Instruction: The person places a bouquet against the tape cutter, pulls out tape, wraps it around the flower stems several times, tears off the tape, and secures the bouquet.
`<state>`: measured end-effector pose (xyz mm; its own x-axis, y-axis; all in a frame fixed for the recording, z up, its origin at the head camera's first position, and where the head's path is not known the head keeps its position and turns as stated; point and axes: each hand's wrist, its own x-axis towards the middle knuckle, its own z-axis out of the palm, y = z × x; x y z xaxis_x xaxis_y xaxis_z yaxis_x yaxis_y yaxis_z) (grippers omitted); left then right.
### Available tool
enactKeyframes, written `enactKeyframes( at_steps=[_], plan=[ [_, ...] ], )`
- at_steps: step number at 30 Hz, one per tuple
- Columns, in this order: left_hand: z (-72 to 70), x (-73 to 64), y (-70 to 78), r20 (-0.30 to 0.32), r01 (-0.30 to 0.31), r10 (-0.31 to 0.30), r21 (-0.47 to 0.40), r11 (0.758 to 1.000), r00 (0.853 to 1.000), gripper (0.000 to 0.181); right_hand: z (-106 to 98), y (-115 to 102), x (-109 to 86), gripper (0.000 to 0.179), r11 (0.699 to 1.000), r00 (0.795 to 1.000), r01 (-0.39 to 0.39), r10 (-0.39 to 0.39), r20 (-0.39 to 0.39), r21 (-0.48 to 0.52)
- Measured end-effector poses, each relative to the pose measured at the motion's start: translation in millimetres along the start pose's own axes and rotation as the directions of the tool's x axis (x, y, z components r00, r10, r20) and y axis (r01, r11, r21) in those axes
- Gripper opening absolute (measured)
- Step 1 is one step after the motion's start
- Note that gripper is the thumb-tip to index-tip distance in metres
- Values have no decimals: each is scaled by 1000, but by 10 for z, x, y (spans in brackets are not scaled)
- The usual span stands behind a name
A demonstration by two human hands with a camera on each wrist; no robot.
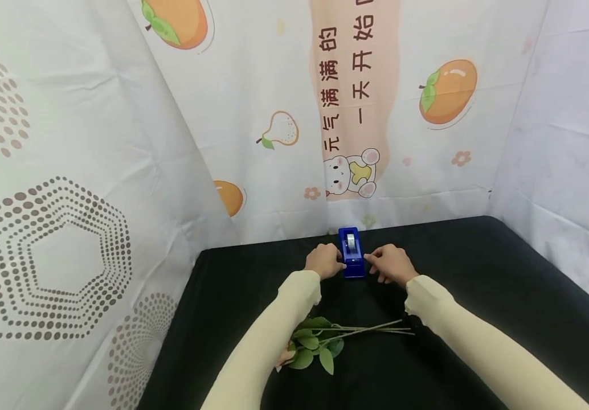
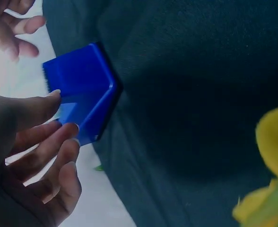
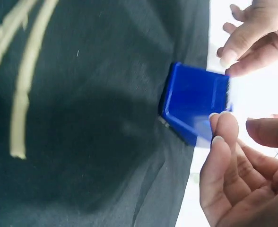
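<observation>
A blue tape dispenser (image 1: 353,265) with a roll of clear tape (image 1: 351,243) stands near the table's far edge. My left hand (image 1: 323,261) is at its left side, thumb right at the cutter end in the left wrist view, fingers bent beside it with a gap from the thumb. On the opposite side is my right hand (image 1: 392,263), fingertips close to the dispenser. In the right wrist view a gap shows between its thumb (image 3: 262,132) and bent forefinger (image 3: 225,127). I cannot tell whether a strip of tape is between the fingers.
An artificial flower with green leaves (image 1: 310,341) and several long stems (image 1: 371,328) lies on the black tablecloth (image 1: 376,376), partly hidden under the left sleeve. White printed curtains (image 1: 253,68) hang behind the table and along both sides. Yellow petals (image 2: 271,142) edge the left wrist view.
</observation>
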<state>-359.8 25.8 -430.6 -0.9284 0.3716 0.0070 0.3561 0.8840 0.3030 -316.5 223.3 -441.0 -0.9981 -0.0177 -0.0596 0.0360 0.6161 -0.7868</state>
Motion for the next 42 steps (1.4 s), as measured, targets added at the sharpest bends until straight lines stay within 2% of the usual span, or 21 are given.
enactKeyframes(
  at_steps=[5, 11, 15, 18, 25, 28, 30, 34, 36, 39, 42],
  plan=[
    [135, 69, -17, -4, 6, -6, -13, 1000, 1000, 28, 129, 54, 149, 36, 1000, 1000, 10, -10, -6, 0],
    [189, 98, 16, -35, -23, 23, 10, 1000, 999, 28, 198, 15, 233, 30, 996, 999, 33, -36, -23, -88],
    [183, 109, 17, -30, -3, 4, 56, 998, 1000, 29, 197, -23, 255, 28, 998, 1000, -18, 19, -21, 52],
    [186, 132, 13, -26, 6, -3, 97, 995, 1000, 30, 187, -26, 283, 28, 978, 995, -91, 96, -19, 185],
    [210, 157, 27, -53, -20, 33, 215, 976, 998, 24, 198, -67, 354, 28, 941, 983, -183, 182, 29, 285],
    [207, 155, 49, -74, -25, 47, 268, 963, 996, 23, 164, -146, 367, 29, 905, 978, -209, 204, 52, 369],
    [189, 149, 75, -86, -19, 46, 287, 958, 995, 25, 117, -201, 363, 30, 864, 968, -250, 235, 88, 438],
    [159, 160, 95, -100, -7, 39, 306, 952, 994, 30, 51, -268, 335, 23, 764, 927, -375, 312, 208, 526],
    [164, 172, 102, -102, 2, 31, 303, 953, 994, 32, 45, -264, 313, 22, 728, 908, -420, 328, 262, 542],
    [188, 181, 110, -103, 14, 18, 300, 954, 995, 31, 55, -235, 279, 23, 713, 901, -433, 325, 288, 551],
    [206, 173, 110, -101, 27, 2, 287, 958, 995, 30, 56, -242, 223, 25, 732, 902, -429, 316, 294, 530]
  ],
)
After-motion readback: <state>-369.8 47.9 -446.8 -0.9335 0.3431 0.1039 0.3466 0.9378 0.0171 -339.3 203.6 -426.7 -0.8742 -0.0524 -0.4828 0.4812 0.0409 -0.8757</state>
